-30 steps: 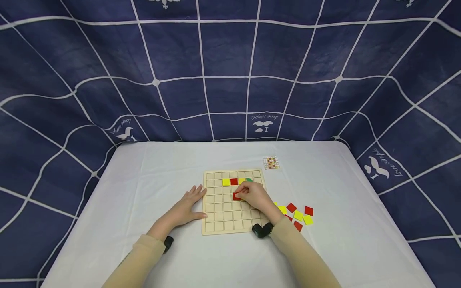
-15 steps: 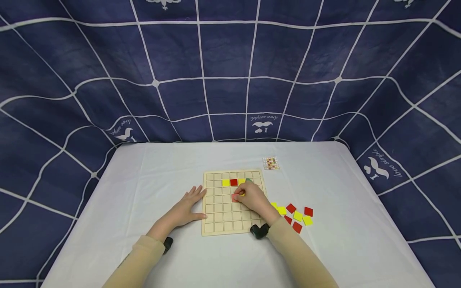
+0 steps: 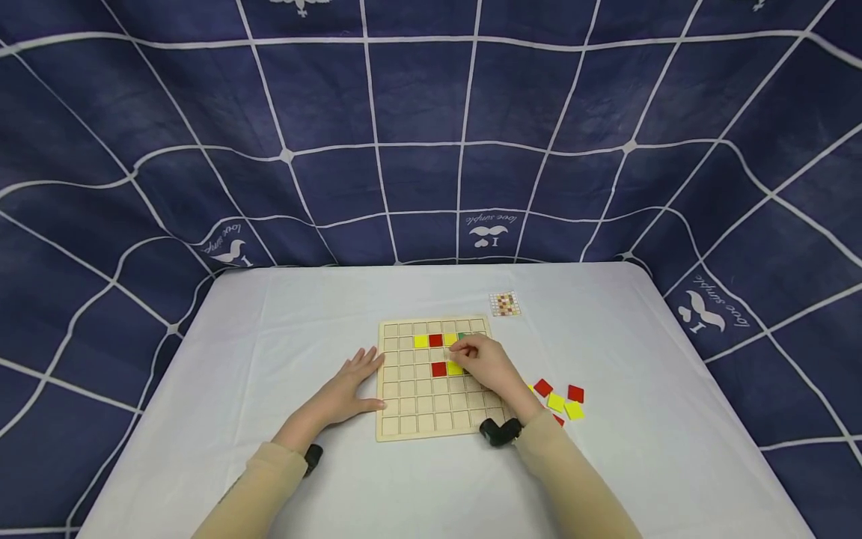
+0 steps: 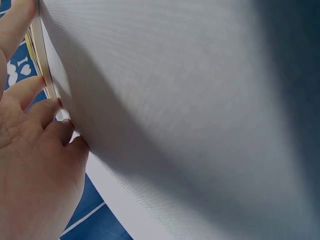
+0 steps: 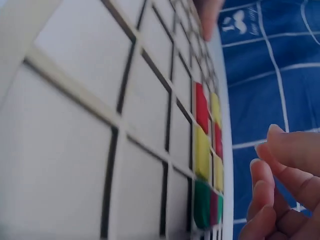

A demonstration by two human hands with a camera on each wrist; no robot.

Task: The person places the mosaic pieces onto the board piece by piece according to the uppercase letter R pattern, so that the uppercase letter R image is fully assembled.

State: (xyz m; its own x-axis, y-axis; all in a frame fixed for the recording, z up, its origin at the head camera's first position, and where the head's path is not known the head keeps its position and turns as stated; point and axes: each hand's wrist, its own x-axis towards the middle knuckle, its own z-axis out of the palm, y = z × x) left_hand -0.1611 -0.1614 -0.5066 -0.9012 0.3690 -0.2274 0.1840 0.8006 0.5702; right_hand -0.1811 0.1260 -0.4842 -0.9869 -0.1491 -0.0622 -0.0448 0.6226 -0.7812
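My left hand (image 3: 346, 391) rests with fingers spread and thumb apart at the left edge of a square wooden grid board (image 3: 408, 425). In the left wrist view its fingertips touch the board's side. My right hand (image 3: 490, 363) hovers over the board's right part, fingers loosely bent and holding nothing. Just left of it, a red square tile (image 3: 439, 369) lies in a cell beside a yellow tile (image 3: 455, 367). Farther back sit another yellow tile (image 3: 420, 341), a red one (image 3: 435, 340) and a yellow one (image 3: 450, 339). Green tiles (image 5: 202, 204) show in the right wrist view.
Several loose red and yellow tiles (image 3: 556, 402) lie on the white table (image 3: 323, 299) right of the board, partly behind the right forearm. A small patterned card (image 3: 504, 304) lies past the board's back right corner. A blue curtain (image 3: 431, 180) surrounds the table.
My right hand has let go of the red tile, now flat in its cell, and moved up and right, showing the yellow tile beside it. The left hand has stayed put.
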